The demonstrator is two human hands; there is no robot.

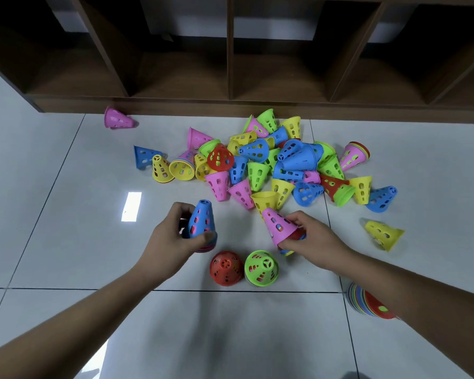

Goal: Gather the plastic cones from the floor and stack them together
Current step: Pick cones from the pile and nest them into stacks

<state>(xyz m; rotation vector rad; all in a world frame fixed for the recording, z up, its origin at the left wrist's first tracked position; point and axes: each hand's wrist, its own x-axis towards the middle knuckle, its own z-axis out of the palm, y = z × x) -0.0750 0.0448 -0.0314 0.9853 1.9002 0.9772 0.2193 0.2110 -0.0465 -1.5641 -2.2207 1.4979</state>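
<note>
fingers of the left hand [173, 236] curl around the base of a blue-topped stack [201, 222], thumb on the near side, the rest wrapped behind it, holding it upright just off or on the floor; which, i cannot tell. the right hand [314, 239] pinches the wide end of a pink-topped stack [279, 227], thumb under the rim and fingers over red and blue rims nested beneath, the tip tilted up and left toward the heap. between the two hands, nearer the body, a red cone [226, 268] and a green cone [261, 267] stand side by side, almost touching. the loose pile of cones [274, 165] lies beyond the hands, close to the foot of a wooden shelf unit [230, 77]. bare tiled floor [66, 214] opens to the left and toward the body. both forearms reach in from the lower corners, the right one crossing over a multicoloured stack [367, 303] lying on its side.
</note>
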